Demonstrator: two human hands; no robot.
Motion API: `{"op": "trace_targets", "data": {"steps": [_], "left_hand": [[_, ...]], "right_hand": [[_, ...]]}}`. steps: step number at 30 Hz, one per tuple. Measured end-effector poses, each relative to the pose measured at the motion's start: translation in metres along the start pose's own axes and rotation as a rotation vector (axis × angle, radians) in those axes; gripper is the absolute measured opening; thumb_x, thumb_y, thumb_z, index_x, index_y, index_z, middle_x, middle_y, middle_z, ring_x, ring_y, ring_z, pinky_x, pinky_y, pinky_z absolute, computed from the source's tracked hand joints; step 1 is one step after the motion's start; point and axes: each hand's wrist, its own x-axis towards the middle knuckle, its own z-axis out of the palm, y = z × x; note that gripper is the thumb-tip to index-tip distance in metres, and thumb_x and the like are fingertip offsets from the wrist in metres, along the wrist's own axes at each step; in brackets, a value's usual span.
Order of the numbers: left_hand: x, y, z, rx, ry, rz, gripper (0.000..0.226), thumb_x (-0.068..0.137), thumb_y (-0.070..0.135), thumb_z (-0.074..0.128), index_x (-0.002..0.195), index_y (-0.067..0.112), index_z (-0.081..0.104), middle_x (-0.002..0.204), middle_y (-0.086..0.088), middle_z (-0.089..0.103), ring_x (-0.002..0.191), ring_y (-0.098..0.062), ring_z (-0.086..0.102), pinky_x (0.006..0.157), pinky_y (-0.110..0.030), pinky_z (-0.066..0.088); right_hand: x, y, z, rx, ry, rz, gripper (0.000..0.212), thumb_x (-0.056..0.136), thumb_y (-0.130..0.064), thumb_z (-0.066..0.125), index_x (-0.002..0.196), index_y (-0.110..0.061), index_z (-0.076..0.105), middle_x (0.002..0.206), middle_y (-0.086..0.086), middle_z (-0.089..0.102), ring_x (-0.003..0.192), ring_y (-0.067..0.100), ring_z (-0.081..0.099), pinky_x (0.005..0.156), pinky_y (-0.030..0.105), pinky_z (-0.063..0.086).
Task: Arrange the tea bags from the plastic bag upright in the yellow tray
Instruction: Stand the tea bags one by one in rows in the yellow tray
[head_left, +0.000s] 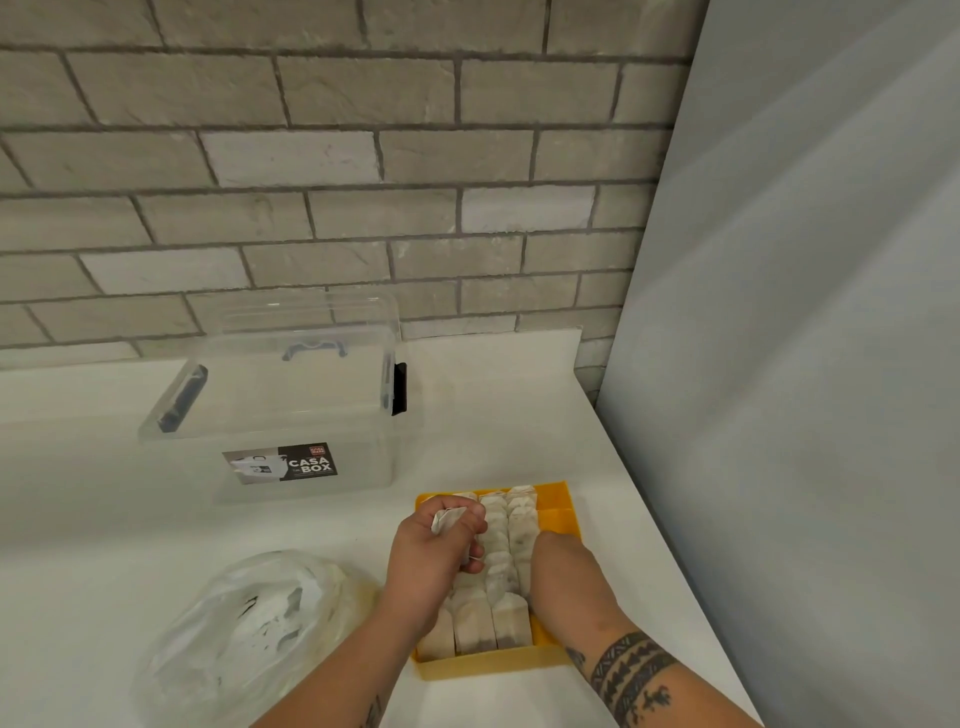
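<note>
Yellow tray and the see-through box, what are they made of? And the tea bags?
Tray: probably hard plastic, plain yellow and matte, with thin moulded walls.
Box: clear, glossy hard plastic. You can see right through it, and it has dark clips.
Tea bags: probably thin whitish paper, soft and crinkly, with darker tea showing through near the bottom.

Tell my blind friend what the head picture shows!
A left hand holds a white tea bag over a yellow plastic tray of upright tea bags; the right hand reaches among them. A clear plastic bag lies nearby.
</note>
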Motion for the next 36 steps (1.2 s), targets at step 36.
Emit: {"op": "trace_targets", "data": {"steps": [36], "left_hand": [[-0.016,0.035,0.042,0.089,-0.064,-0.015,0.013,0.094,0.019,0.072,0.101,0.010,0.068,0.093,-0.014,0.078,0.082,-0.028,0.077,0.063,-0.031,0.059]], "right_hand": [[0.014,0.015,-0.097,0.645,0.098,-0.186,0.010,0.097,-0.029,0.063,0.091,-0.027,0.071,0.086,-0.014,0.067,0.079,0.002,0.060,0.067,0.014,0.043]]}}
